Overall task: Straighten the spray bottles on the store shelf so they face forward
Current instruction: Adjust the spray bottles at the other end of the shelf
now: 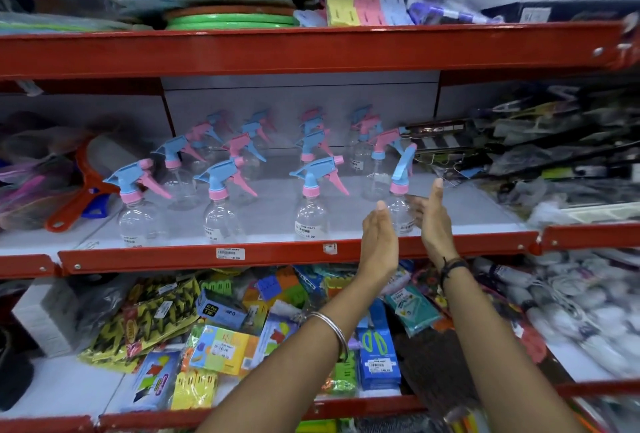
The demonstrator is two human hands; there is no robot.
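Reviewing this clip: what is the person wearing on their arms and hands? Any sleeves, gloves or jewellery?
Both forearms are bare, with no sleeves or gloves in view. The left hand has a thin silver metal bangle further down the forearm. The right hand has a dark thread or cord band tied at the wrist, with a loose end hanging. No rings can be made out.

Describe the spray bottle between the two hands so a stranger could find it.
Look at the middle red-edged shelf, front row, far right. The clear spray bottle stands between the open left hand and right hand. Unlike its neighbours, its blue head looks turned, showing narrow.
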